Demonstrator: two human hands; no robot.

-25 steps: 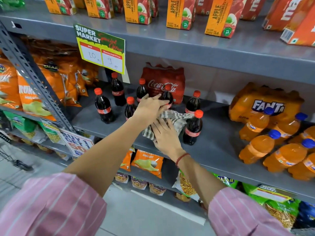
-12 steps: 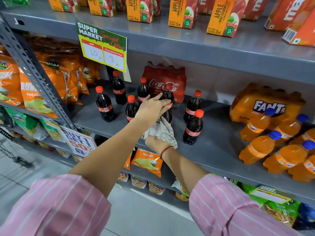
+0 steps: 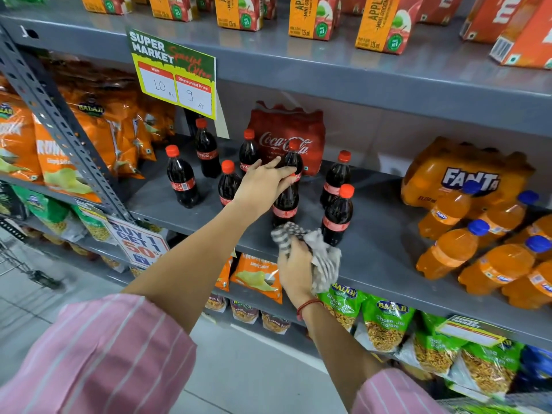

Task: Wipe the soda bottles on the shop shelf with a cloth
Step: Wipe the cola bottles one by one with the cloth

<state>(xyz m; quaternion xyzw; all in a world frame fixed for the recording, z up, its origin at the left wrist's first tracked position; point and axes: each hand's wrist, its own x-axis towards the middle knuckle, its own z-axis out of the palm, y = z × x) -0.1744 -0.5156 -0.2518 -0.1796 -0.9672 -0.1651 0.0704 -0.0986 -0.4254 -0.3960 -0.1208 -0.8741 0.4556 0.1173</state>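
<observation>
Several small cola bottles with red caps stand on the grey middle shelf point(image 3: 373, 258). My left hand point(image 3: 263, 182) rests over the top of one cola bottle point(image 3: 285, 204) near the front, fingers wrapped on its neck and its cap hidden. My right hand point(image 3: 295, 270) is below it at the shelf's front edge, shut on a bunched checked cloth point(image 3: 322, 258). The cloth is off the bottle and lies next to another cola bottle point(image 3: 337, 216) on the right.
A shrink-wrapped cola pack point(image 3: 286, 135) stands behind the bottles. Orange soda bottles point(image 3: 454, 252) and their pack point(image 3: 466, 174) fill the right. Snack bags point(image 3: 89, 138) hang left behind a slotted upright point(image 3: 56, 121). Juice cartons line the top shelf; a price sign point(image 3: 174, 76) hangs down.
My right hand has drawn the cloth down off the bottle to the shelf's front edge and bunched it. My left hand has stayed on the same bottle's top.
</observation>
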